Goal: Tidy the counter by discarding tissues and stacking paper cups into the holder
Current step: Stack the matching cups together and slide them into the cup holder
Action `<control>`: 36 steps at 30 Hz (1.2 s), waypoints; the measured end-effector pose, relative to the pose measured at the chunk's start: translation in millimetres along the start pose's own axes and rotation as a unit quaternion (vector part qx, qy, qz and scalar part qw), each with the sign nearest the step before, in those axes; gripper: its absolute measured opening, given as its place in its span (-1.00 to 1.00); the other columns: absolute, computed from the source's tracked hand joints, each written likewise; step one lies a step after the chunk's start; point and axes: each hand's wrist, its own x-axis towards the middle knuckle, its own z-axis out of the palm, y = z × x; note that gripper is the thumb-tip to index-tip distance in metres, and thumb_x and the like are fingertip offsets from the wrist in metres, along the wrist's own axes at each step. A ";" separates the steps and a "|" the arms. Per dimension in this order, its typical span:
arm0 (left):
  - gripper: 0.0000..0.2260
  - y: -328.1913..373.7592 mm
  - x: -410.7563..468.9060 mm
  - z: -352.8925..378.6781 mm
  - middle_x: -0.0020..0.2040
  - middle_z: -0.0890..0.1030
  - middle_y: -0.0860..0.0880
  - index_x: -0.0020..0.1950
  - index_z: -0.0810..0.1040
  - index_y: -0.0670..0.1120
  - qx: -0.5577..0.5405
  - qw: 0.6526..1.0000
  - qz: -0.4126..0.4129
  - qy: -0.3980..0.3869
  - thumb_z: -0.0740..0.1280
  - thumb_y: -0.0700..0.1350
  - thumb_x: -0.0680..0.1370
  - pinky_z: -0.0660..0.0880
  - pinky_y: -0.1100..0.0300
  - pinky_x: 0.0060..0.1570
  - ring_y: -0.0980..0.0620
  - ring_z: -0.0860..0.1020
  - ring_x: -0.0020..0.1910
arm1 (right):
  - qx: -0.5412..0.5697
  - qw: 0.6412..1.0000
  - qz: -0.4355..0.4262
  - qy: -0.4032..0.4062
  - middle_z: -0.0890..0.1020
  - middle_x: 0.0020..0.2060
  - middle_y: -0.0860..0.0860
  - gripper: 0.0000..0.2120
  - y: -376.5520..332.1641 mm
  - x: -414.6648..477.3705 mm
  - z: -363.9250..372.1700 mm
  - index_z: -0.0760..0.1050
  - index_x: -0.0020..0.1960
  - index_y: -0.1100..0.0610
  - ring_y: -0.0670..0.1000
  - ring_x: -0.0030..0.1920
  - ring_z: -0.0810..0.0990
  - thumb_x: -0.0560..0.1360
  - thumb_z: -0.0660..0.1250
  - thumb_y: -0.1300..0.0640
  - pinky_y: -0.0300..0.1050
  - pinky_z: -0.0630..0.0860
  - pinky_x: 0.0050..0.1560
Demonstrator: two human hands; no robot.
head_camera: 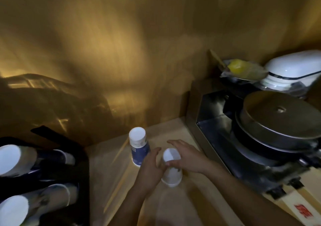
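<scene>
A white paper cup [172, 173] stands upside down on the pale wooden counter [121, 182]. My right hand [187, 158] wraps its upper part from the right, thumb across the front. My left hand [149, 166] is at the cup's left side with fingers spread, touching or nearly touching it. Just behind stands a stack of inverted cups with a blue band [139, 146]. At the left edge a black cup holder [57, 165] carries two rows of stacked cups, an upper row [10, 158] and a lower row [13, 210]. No tissues are visible.
A gas stove [243, 147] with a lidded dark pan [281, 119] fills the right side. Behind it are a white rice cooker [293, 69] and a dish with something yellow [238, 67]. A wooden wall closes the back. The light is dim.
</scene>
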 end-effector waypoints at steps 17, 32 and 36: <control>-0.49 -56.0 -25.3 24.1 0.02 0.57 -0.04 0.05 0.39 0.02 -0.262 0.945 -0.181 -0.067 0.52 -0.34 0.27 0.55 0.38 -0.30 0.10 0.55 -0.08 | 0.051 0.995 -0.080 0.002 0.45 0.12 -0.09 -0.41 -10.2 -1.0 17.0 0.29 0.21 -0.13 -0.06 0.08 0.44 0.26 0.47 -0.04 0.01 0.49 0.06; -0.74 -45.3 -50.0 -99.0 0.05 0.66 -0.08 0.09 0.56 -0.07 -0.361 0.903 -0.124 0.196 0.31 0.05 0.51 0.54 0.26 -0.13 0.04 0.62 -0.04 | 0.131 0.956 -0.253 0.076 0.44 0.23 -0.17 -0.33 -124.2 28.9 -27.8 0.24 0.26 -0.29 -0.14 0.22 0.41 0.21 0.41 -0.27 -0.08 0.41 0.22; -0.82 -30.1 -72.8 -132.5 0.02 0.68 -0.06 0.04 0.58 0.01 -0.335 0.897 -0.079 0.276 0.28 0.04 0.53 0.55 0.22 -0.12 0.02 0.64 0.00 | 0.158 0.937 -0.302 0.078 0.46 0.18 -0.19 -0.38 -164.4 25.7 -28.4 0.22 0.19 -0.41 -0.21 0.17 0.42 0.22 0.42 -0.22 -0.15 0.43 0.15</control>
